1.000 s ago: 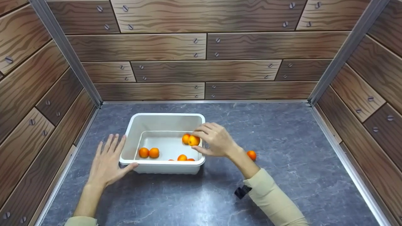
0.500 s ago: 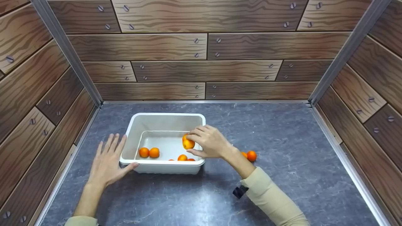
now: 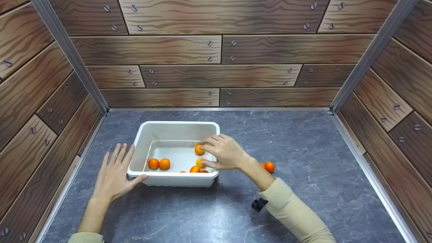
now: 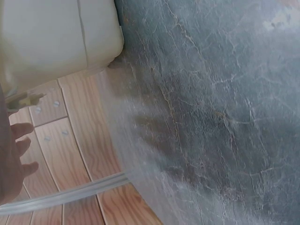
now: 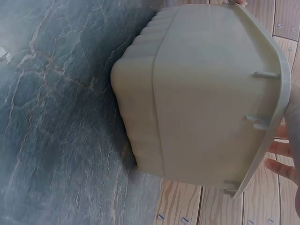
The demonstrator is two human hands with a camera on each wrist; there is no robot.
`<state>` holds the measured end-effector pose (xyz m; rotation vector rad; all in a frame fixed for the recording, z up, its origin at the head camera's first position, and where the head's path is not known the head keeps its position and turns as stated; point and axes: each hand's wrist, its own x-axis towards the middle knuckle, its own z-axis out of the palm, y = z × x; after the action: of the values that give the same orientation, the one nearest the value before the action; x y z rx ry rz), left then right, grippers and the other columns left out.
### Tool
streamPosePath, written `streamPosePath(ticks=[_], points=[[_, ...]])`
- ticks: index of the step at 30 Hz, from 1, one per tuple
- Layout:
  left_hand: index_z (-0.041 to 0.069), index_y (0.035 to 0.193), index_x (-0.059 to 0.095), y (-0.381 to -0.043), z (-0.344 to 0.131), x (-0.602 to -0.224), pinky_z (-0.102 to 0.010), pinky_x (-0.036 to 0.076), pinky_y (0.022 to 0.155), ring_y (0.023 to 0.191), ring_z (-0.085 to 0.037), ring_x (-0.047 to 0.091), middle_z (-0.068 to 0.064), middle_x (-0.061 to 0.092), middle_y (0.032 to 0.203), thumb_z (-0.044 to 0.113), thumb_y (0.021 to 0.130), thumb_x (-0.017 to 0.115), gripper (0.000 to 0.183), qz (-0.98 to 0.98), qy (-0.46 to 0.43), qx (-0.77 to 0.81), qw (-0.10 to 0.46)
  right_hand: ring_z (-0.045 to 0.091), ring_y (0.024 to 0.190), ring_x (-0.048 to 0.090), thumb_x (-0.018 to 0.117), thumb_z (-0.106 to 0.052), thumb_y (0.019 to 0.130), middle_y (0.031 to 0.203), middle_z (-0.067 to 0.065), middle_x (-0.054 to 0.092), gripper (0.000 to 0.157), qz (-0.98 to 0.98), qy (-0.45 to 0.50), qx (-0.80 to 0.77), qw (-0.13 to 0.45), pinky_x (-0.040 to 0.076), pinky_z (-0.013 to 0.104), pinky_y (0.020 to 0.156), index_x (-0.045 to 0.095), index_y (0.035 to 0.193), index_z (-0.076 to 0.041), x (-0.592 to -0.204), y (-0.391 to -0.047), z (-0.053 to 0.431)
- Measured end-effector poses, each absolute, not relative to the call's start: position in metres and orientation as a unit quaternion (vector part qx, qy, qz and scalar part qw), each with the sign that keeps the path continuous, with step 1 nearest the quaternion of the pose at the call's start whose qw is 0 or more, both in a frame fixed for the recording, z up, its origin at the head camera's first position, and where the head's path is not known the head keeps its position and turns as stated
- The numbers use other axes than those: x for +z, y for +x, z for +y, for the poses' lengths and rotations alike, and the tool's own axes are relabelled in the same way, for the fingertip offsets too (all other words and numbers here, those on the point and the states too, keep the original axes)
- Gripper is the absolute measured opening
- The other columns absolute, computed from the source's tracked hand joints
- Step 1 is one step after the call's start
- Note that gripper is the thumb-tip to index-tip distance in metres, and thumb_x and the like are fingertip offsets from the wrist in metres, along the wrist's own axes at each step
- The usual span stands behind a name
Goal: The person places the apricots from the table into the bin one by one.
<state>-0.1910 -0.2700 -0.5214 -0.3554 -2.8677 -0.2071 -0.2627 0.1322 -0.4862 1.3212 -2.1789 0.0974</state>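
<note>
A white plastic tub (image 3: 179,180) stands on the floor of the booth with several mandarins inside. Two of these mandarins (image 3: 159,164) lie side by side at its left. Over the tub's right rim reaches my right hand (image 3: 224,152), thumb and fingers apart and holding nothing. Just below its fingertips, a blurred mandarin (image 3: 200,163) is dropping or rolling, and another mandarin (image 3: 199,149) sits behind. My left hand (image 3: 114,173) spreads straight fingers along the tub's left side, thumb at the front rim corner. The wrist views show the tub's outer walls (image 5: 201,103) and only parts of the hands.
To the right of the tub, a mandarin (image 3: 269,167) lies on the grey marbled surface (image 3: 303,141), with part of another peeking out behind my right forearm. Wood-patterned panels (image 3: 179,76) with metal edging enclose the back and both sides.
My right hand carried a mandarin leftward over the tub, then let it go; it is now lower, toward the front. The left hand and tub have stayed put.
</note>
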Motion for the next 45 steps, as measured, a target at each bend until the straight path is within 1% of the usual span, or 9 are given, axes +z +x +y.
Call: streamPosePath(ticks=[5, 13, 17, 25, 30, 36, 39, 43, 45], points=[[0.007, 0.166, 0.032, -0.191, -0.270, -0.521, -0.067, 0.018, 0.131, 0.162, -0.045, 0.025, -0.025, 0.030, 0.171, 0.078, 0.085, 0.063, 0.111, -0.983, -0.122, -0.071, 0.121, 0.022, 0.107, 0.074, 0.072, -0.055, 0.092, 0.120, 0.003, 0.077, 0.048, -0.817, 0.496, 0.042, 0.290, 0.063, 0.036, 0.086, 0.074, 0.122, -0.017, -0.485, -0.263, 0.142], [0.007, 0.165, 0.032, -0.193, -0.269, -0.521, -0.067, 0.018, 0.131, 0.161, -0.045, 0.026, -0.026, 0.030, 0.171, 0.078, 0.085, 0.061, 0.111, -0.982, -0.127, -0.069, 0.122, 0.024, 0.108, 0.074, 0.065, -0.062, 0.096, 0.121, 0.004, 0.077, 0.060, -0.830, 0.492, 0.014, 0.263, 0.064, 0.038, 0.091, 0.069, 0.135, -0.016, -0.482, -0.263, 0.164], [0.006, 0.165, 0.032, -0.193, -0.269, -0.521, -0.067, 0.017, 0.131, 0.161, -0.045, 0.026, -0.026, 0.030, 0.171, 0.078, 0.085, 0.062, 0.111, -0.982, -0.128, -0.069, 0.123, 0.025, 0.109, 0.074, 0.066, -0.062, 0.095, 0.124, 0.005, 0.076, 0.062, -0.831, 0.493, 0.011, 0.256, 0.064, 0.039, 0.092, 0.067, 0.138, -0.016, -0.481, -0.263, 0.176], [0.008, 0.166, 0.032, -0.193, -0.269, -0.520, -0.067, 0.018, 0.131, 0.162, -0.045, 0.025, -0.025, 0.030, 0.171, 0.079, 0.085, 0.061, 0.111, -0.982, -0.129, -0.065, 0.124, 0.025, 0.107, 0.074, 0.066, -0.062, 0.095, 0.123, 0.006, 0.077, 0.064, -0.830, 0.497, 0.006, 0.255, 0.064, 0.039, 0.091, 0.069, 0.135, -0.013, -0.484, -0.266, 0.204], [0.007, 0.165, 0.033, -0.192, -0.269, -0.520, -0.068, 0.020, 0.131, 0.161, -0.045, 0.027, -0.025, 0.034, 0.170, 0.079, 0.084, 0.062, 0.111, -0.982, -0.125, -0.068, 0.127, 0.025, 0.107, 0.074, 0.070, -0.060, 0.093, 0.123, 0.005, 0.077, 0.064, -0.829, 0.497, -0.001, 0.255, 0.064, 0.040, 0.093, 0.069, 0.136, -0.013, -0.490, -0.267, 0.219], [0.007, 0.165, 0.034, -0.192, -0.270, -0.522, -0.068, 0.021, 0.130, 0.161, -0.045, 0.027, -0.025, 0.034, 0.170, 0.077, 0.084, 0.063, 0.111, -0.981, -0.124, -0.068, 0.132, 0.026, 0.106, 0.074, 0.074, -0.059, 0.089, 0.120, 0.006, 0.078, 0.065, -0.836, 0.489, -0.016, 0.247, 0.064, 0.042, 0.090, 0.069, 0.135, -0.013, -0.503, -0.265, 0.236], [0.007, 0.165, 0.034, -0.191, -0.270, -0.523, -0.067, 0.022, 0.130, 0.161, -0.044, 0.028, -0.025, 0.034, 0.170, 0.076, 0.083, 0.064, 0.111, -0.980, -0.126, -0.069, 0.139, 0.026, 0.107, 0.074, 0.072, -0.060, 0.091, 0.122, 0.006, 0.077, 0.065, -0.848, 0.479, -0.018, 0.228, 0.064, 0.044, 0.092, 0.068, 0.136, -0.014, -0.510, -0.263, 0.245], [0.007, 0.164, 0.035, -0.191, -0.270, -0.523, -0.067, 0.023, 0.130, 0.161, -0.044, 0.028, -0.025, 0.035, 0.170, 0.076, 0.083, 0.064, 0.111, -0.979, -0.128, -0.069, 0.143, 0.027, 0.107, 0.074, 0.071, -0.060, 0.092, 0.121, 0.007, 0.077, 0.064, -0.856, 0.468, -0.014, 0.221, 0.064, 0.044, 0.091, 0.068, 0.137, -0.014, -0.521, -0.263, 0.257], [0.007, 0.164, 0.035, -0.191, -0.271, -0.523, -0.067, 0.022, 0.130, 0.161, -0.044, 0.028, -0.025, 0.035, 0.170, 0.076, 0.083, 0.064, 0.111, -0.979, -0.128, -0.069, 0.143, 0.027, 0.105, 0.074, 0.074, -0.058, 0.090, 0.119, 0.007, 0.077, 0.064, -0.857, 0.463, -0.010, 0.225, 0.064, 0.045, 0.090, 0.069, 0.135, -0.013, -0.527, -0.264, 0.263]])
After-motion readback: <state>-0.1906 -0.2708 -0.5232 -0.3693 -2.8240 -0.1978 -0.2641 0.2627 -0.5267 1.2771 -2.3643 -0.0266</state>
